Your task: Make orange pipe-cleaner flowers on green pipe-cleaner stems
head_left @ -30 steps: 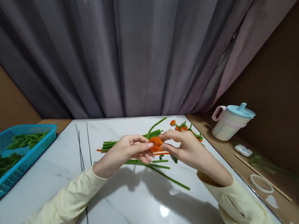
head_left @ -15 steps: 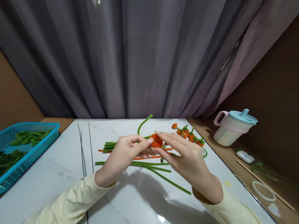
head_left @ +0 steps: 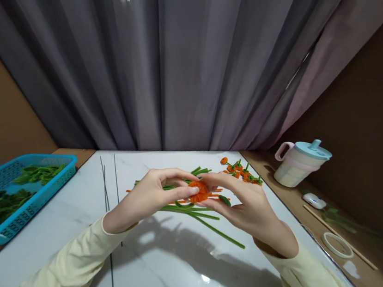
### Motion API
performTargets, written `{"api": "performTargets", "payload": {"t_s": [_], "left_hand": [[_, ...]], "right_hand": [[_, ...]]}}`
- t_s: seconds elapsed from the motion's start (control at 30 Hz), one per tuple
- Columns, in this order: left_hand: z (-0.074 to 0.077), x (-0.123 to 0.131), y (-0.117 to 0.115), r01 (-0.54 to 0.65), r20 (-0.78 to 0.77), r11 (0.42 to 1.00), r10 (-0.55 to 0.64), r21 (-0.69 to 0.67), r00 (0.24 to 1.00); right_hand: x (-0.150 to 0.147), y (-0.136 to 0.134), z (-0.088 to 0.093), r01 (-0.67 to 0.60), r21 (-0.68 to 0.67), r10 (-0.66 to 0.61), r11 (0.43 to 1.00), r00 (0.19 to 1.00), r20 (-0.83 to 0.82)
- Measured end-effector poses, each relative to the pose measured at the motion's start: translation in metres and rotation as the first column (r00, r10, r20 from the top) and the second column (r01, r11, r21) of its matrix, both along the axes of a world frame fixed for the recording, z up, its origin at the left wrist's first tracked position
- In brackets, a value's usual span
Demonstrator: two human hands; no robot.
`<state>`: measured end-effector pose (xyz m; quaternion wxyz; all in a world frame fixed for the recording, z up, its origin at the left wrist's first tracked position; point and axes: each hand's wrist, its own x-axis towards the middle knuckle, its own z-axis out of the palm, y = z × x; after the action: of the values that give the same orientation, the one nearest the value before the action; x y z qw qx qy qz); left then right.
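Note:
Between my two hands, above the table, is a small round orange ball of fuzzy pipe cleaner point(head_left: 198, 192), ribbed like a pumpkin. My left hand point(head_left: 157, 192) pinches it, the thumb across its front and the fingers behind. My right hand point(head_left: 245, 197) curves around its right side, with thumb and fingertips at its edge. A green curl of pipe cleaner point(head_left: 184, 205) shows just below the ball; whether it is joined to it I cannot tell. Under the hands lie green pipe cleaners point(head_left: 219, 233) and orange ones, partly hidden. A small green leaf shape point(head_left: 224, 200) shows by my right fingers.
Several small orange pieces with green stems point(head_left: 242, 170) lie at the back right. Thin dark wires point(head_left: 104, 186) lie on the left. A blue basket point(head_left: 61, 178) holds green pipe-cleaner pieces. Along the right edge are a cup point(head_left: 295, 168), a white case point(head_left: 314, 201), a tape roll point(head_left: 337, 245) and a stick.
The orange ball has turned and come slightly lower and left. My left thumb now lies across its front. My right fingers have bent closer around it, and the raised green stem has swung down.

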<state>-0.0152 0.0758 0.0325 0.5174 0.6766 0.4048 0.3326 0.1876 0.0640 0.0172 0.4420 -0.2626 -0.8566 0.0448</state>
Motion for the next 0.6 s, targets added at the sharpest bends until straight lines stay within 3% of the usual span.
{"api": "performTargets", "payload": {"t_s": [0.17, 0.43, 0.6], "left_hand": [[-0.005, 0.006, -0.003, -0.031, 0.088, 1.000, 0.031, -0.004, 0.996], [-0.008, 0.010, -0.005, -0.102, 0.063, 0.994, 0.100, 0.028, 0.993], [-0.011, 0.015, -0.007, -0.126, 0.113, 0.984, 0.112, 0.125, 0.987]], "right_hand": [[0.003, 0.004, -0.001, 0.033, 0.031, -0.035, 0.999, 0.998, 0.048], [0.002, 0.001, -0.006, 0.082, 0.066, -0.091, 0.994, 0.985, 0.147], [0.002, 0.001, -0.007, 0.126, 0.109, -0.141, 0.986, 0.980, 0.142]]}}
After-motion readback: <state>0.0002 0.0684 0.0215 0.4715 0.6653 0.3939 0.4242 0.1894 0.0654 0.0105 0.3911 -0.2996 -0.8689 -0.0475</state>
